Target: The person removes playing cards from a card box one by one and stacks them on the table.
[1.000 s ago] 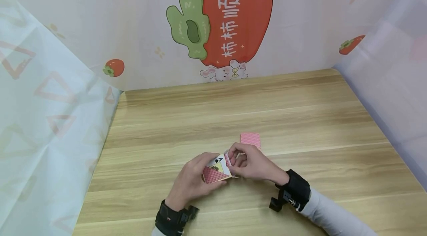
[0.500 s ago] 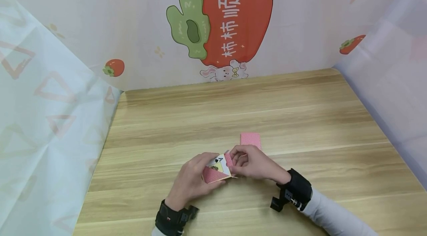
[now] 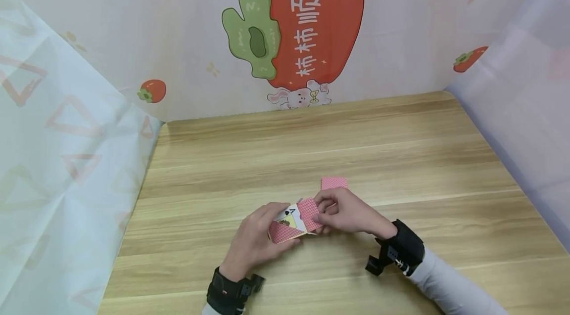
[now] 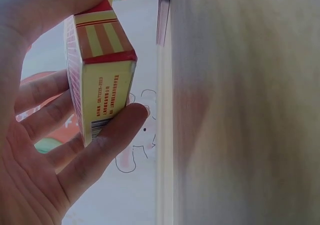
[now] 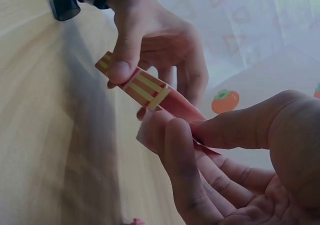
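Observation:
My left hand [image 3: 254,237] grips a playing card box [image 3: 285,234] above the table, its face showing an ace of spades and a red pattern. In the left wrist view, thumb and fingers clasp the yellow-and-red box [image 4: 107,85] by its edges. Red-backed playing cards [image 3: 309,209] stick partway out of the box's right end. My right hand [image 3: 349,211] pinches their outer edge between thumb and fingers. From the right wrist, the red cards [image 5: 181,105] run from the striped box [image 5: 142,87] to the right thumb. Most of the cards stay hidden inside the box.
Another red-patterned card or small stack [image 3: 334,183] lies on the wooden table [image 3: 213,166] just beyond the right hand, partly covered by it. A white printed cloth [image 3: 191,33] hangs behind the table, with more cloth at both sides.
The right hand has moved slightly right and away, drawing the red-backed cards farther out of the box. The left hand with the box stays almost in place.

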Demonstrator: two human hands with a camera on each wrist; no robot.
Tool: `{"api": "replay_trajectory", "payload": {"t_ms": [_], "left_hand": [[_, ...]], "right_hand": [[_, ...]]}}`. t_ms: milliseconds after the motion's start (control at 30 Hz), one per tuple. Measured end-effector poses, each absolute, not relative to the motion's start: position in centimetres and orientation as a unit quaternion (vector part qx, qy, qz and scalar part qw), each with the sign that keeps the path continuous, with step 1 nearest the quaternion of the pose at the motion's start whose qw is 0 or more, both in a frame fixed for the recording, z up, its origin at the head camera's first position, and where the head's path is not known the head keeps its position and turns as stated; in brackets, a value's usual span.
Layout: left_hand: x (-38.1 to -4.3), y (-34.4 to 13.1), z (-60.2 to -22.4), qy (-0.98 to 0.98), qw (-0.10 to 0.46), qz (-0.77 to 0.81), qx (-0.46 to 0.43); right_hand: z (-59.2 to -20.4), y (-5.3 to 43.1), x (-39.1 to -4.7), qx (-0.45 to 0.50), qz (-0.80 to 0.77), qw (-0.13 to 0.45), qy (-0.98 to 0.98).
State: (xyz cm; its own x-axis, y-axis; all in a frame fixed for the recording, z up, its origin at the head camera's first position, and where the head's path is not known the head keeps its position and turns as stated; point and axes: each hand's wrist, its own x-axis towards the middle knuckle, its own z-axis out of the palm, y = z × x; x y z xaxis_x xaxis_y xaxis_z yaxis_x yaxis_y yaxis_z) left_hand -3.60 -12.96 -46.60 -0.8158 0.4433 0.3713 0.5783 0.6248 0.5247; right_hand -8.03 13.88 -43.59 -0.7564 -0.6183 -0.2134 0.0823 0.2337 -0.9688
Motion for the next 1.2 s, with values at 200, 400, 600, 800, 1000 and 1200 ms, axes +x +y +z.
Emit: {"api": "replay_trajectory", "payload": {"t_ms": [200,400,600,800,1000,1200], "left_hand": [[-3.6,-13.0,-46.6,-0.893,0.109,-0.331,-0.284],[-3.6,-13.2,-46.7,-0.892,0.109,-0.334,-0.285],[-3.7,-13.1,-46.7,-0.892,0.104,-0.337,-0.282],[-3.8,-13.2,-46.7,-0.893,0.105,-0.335,-0.281],[-3.8,-13.3,-46.7,-0.893,0.103,-0.337,-0.279],[-3.8,-13.2,-46.7,-0.894,0.103,-0.334,-0.280]], "right_hand": [[-43.1,14.8,-8.6,-0.186,-0.586,0.288,0.734],[-42.7,15.7,-9.1,-0.196,-0.580,0.267,0.744],[-42.5,16.5,-9.7,-0.199,-0.570,0.239,0.761],[-42.1,17.2,-10.3,-0.185,-0.532,0.170,0.808],[-42.5,18.5,-11.4,-0.141,-0.521,0.133,0.831],[-43.8,19.5,-12.8,-0.106,-0.557,0.107,0.817]]}}
